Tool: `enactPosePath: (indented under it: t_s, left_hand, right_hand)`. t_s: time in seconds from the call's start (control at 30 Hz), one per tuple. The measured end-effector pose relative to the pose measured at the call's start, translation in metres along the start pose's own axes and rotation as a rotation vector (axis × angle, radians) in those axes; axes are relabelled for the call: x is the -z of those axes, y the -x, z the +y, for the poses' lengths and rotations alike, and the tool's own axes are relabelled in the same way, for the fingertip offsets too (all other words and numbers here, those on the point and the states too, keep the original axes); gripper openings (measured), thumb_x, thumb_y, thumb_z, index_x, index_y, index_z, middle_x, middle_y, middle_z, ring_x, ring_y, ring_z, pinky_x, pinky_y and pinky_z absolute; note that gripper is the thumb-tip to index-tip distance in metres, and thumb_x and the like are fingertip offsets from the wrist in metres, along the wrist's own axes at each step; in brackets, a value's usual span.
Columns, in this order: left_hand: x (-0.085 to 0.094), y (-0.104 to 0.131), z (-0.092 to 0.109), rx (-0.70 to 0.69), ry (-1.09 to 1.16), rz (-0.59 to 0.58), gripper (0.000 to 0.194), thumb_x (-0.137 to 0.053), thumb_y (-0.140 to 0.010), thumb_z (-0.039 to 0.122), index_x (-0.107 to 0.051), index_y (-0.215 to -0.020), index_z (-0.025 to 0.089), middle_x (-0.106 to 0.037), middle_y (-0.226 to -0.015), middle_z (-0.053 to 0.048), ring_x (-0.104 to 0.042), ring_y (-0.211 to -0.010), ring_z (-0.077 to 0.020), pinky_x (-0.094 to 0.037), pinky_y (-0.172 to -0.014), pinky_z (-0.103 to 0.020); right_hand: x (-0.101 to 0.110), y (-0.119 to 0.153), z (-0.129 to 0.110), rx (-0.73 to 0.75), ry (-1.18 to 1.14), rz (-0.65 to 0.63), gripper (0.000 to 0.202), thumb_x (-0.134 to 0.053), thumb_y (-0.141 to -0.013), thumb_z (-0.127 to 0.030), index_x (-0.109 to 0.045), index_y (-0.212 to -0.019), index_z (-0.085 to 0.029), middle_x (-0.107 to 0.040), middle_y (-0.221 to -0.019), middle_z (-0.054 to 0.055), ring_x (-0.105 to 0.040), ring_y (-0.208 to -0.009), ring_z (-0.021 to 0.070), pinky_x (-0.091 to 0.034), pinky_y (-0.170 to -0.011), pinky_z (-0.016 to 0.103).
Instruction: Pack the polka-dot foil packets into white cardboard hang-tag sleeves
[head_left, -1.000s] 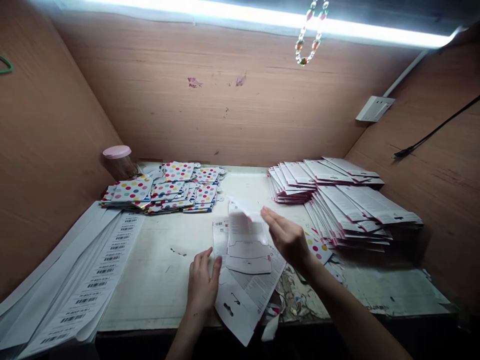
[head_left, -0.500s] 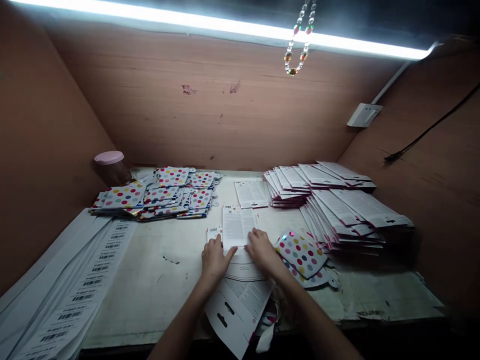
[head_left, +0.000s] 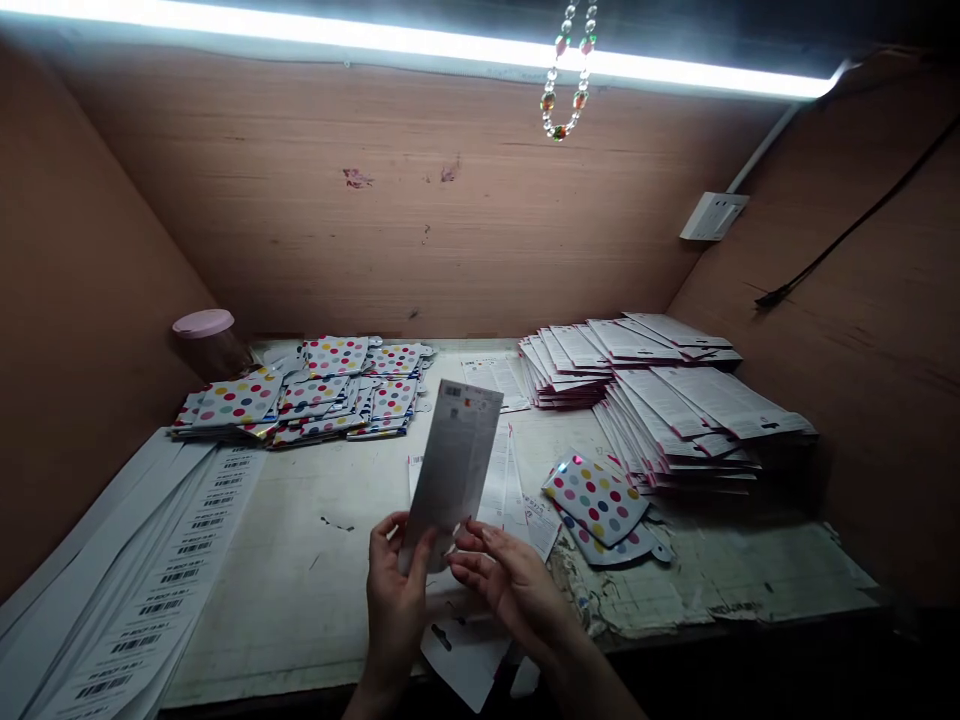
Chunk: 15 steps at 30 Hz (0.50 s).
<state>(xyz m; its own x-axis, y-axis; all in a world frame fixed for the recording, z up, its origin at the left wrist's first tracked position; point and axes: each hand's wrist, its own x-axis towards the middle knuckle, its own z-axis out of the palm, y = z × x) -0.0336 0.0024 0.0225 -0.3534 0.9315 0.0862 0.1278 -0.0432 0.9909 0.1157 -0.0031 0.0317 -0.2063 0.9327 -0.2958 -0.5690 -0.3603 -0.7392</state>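
Note:
A printed card (head_left: pixel 459 455) stands tilted up above the table, its lower end between the thumb and fingers of my left hand (head_left: pixel 397 590). At the card's lower right corner is my right hand (head_left: pixel 510 580), its fingers bent together around something too small to make out. Beneath both hands lie more printed cards (head_left: pixel 465 665), one with a hanger slot, partly hidden by the hands. Another white card (head_left: pixel 499 495) lies behind the raised one. To the right of my right hand rest polka-dot packets (head_left: pixel 600 500).
Polka-dot packets (head_left: pixel 337 390) are piled at the back left beside a pink-lidded jar (head_left: pixel 206 335). Barcode sheets (head_left: pixel 165 590) cover the left side. Card stacks (head_left: pixel 675 400) stand at the back right. A bead string (head_left: pixel 559 130) hangs overhead.
The card that lay flat under both hands is now lifted and tilted up in my left hand. My right hand has turned palm inward beside its lower edge. The camera view has shifted slightly.

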Motion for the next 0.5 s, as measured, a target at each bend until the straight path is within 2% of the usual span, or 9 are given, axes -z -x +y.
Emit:
enactPosePath:
  t_s: [0.07,0.13,0.23,0.33,0.4,0.43,0.5]
  left_hand:
    - [0.003,0.020,-0.002,0.026,0.091,-0.033,0.047,-0.071,-0.075,0.041,-0.050,-0.113,0.023,-0.068,-0.101,-0.006,-0.069,-0.094,-0.0233,-0.057,-0.079,-0.034]
    - [0.007,0.033,-0.002,-0.001,0.058,-0.027,0.045,-0.072,-0.074,0.038,-0.055,-0.113,0.024,-0.070,-0.102,-0.004,-0.070,-0.093,-0.0232,-0.057,-0.081,-0.034]
    - [0.014,0.040,-0.002,-0.068,-0.088,0.032,0.035,-0.071,-0.074,0.038,-0.062,-0.105,0.023,-0.072,-0.098,-0.004,-0.070,-0.089,-0.0239,-0.057,-0.079,-0.035]
    - [0.017,0.042,-0.004,0.004,-0.292,0.075,0.027,-0.072,-0.068,0.040,-0.064,-0.083,0.019,-0.069,-0.075,-0.004,-0.068,-0.071,-0.0256,-0.055,-0.061,-0.034]
    - [0.017,0.049,-0.008,0.095,-0.346,0.075,0.027,-0.073,-0.063,0.038,-0.062,-0.078,0.019,-0.068,-0.072,-0.005,-0.067,-0.070,-0.0281,-0.053,-0.059,-0.036]
    - [0.017,0.054,-0.011,0.144,-0.319,0.034,0.030,-0.074,-0.061,0.038,-0.062,-0.081,0.019,-0.069,-0.076,-0.006,-0.068,-0.073,-0.0299,-0.054,-0.062,-0.038]
    - [0.019,0.064,-0.017,0.209,-0.159,-0.155,0.046,-0.075,-0.059,0.043,-0.062,-0.096,0.019,-0.071,-0.090,-0.010,-0.068,-0.085,-0.0333,-0.055,-0.071,-0.042]
  right_hand:
    - [-0.009,0.007,0.012,-0.096,-0.363,0.044,0.034,-0.081,-0.071,-0.034,-0.068,-0.095,-0.013,-0.072,-0.092,0.008,-0.069,-0.086,0.0159,-0.051,-0.088,0.029]
    - [-0.014,0.011,0.018,-0.153,-0.518,0.076,0.027,-0.082,-0.069,-0.025,-0.070,-0.088,-0.012,-0.072,-0.089,0.007,-0.068,-0.087,0.0148,-0.050,-0.089,0.026]
    - [-0.018,0.015,0.022,-0.201,-0.644,0.073,0.021,-0.082,-0.069,-0.023,-0.070,-0.083,-0.013,-0.072,-0.087,0.006,-0.068,-0.086,0.0142,-0.050,-0.088,0.024]
    - [-0.025,0.022,0.022,-0.171,-0.642,0.072,0.019,-0.080,-0.071,-0.025,-0.069,-0.084,-0.017,-0.072,-0.088,0.002,-0.067,-0.086,0.0144,-0.051,-0.085,0.027]
    - [-0.028,0.027,0.020,-0.108,-0.558,0.086,0.021,-0.079,-0.072,-0.027,-0.069,-0.089,-0.018,-0.072,-0.093,0.003,-0.066,-0.092,0.0175,-0.051,-0.087,0.032]
    - [-0.028,0.030,0.018,-0.075,-0.520,0.100,0.022,-0.078,-0.072,-0.029,-0.068,-0.089,-0.019,-0.072,-0.096,0.004,-0.065,-0.096,0.0198,-0.052,-0.088,0.035]
    - [-0.027,0.035,0.014,-0.024,-0.474,0.138,0.023,-0.076,-0.070,-0.033,-0.068,-0.087,-0.020,-0.072,-0.095,0.006,-0.064,-0.100,0.0247,-0.052,-0.086,0.040]
